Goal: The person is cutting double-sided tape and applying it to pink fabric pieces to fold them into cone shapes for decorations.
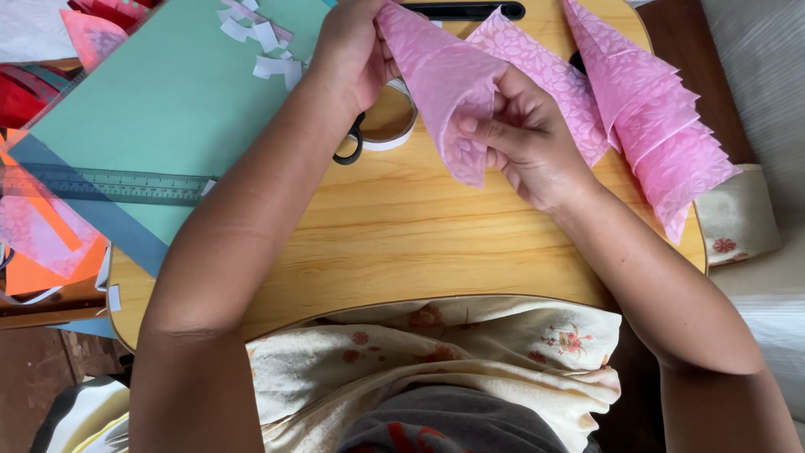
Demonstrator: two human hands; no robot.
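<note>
Both my hands hold a piece of pink patterned paper [444,88] rolled into a cone shape above a wooden lap table [402,235]. My left hand [352,50] grips its upper end near the table's far edge. My right hand [524,138] pinches the lower edge of the roll with fingers and thumb. To the right lies a stack of finished pink paper cones [658,126], nested point up. Another flat pink sheet [553,75] lies under my right hand.
A roll of white tape [394,126] and black scissor handles [350,149] sit under my left wrist. Green card [168,109] with white paper scraps [264,38] and a transparent ruler [109,186] lie left. Orange and red papers [42,243] are at far left.
</note>
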